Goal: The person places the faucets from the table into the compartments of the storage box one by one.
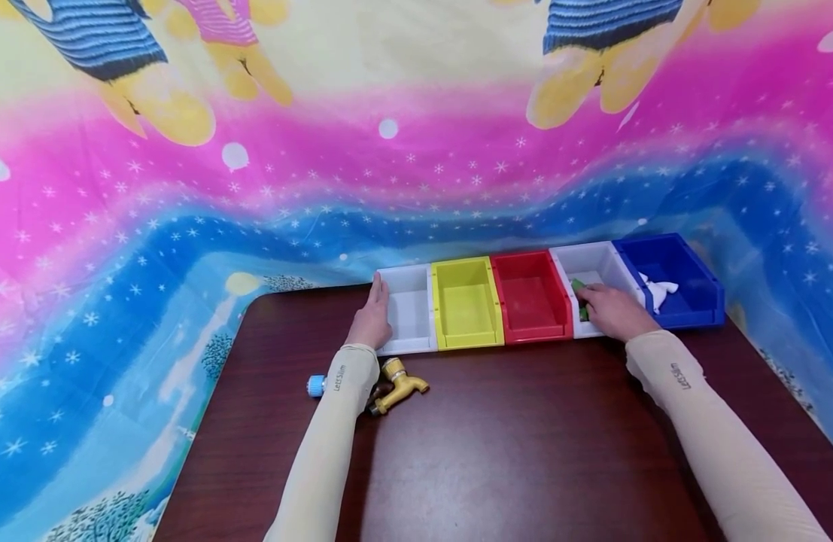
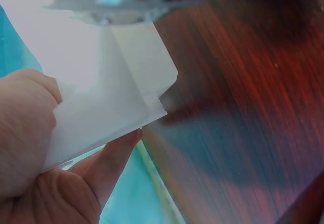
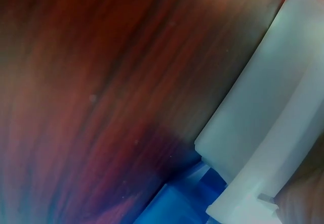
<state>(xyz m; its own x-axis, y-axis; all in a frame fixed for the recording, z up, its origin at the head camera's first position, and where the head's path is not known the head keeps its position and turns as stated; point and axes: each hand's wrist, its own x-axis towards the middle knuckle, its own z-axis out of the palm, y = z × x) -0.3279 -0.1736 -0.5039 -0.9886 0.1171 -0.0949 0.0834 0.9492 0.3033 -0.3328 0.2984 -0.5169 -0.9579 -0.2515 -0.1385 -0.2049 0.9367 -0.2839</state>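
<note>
My left hand [image 1: 372, 320] is at the outer side wall of the leftmost pale grey bin [image 1: 409, 309]. In the left wrist view, that bin's wall [image 2: 101, 102] lies between the fingers and thumb of the left hand [image 2: 66, 193]. My right hand [image 1: 615, 310] reaches into the second pale grey bin [image 1: 599, 263] and pinches a green object [image 1: 578, 287], whose kind is mostly hidden by the fingers. The right wrist view shows that bin's front [image 3: 263, 102], with the green object out of sight.
Between the grey bins stand a yellow bin [image 1: 465, 301] and a red bin [image 1: 531, 293]. A blue bin [image 1: 703, 293] at the right holds a white piece [image 1: 660, 290]. A brass tap [image 1: 401, 388] and a blue-capped item [image 1: 316, 385] lie by the left sleeve [image 1: 335, 436].
</note>
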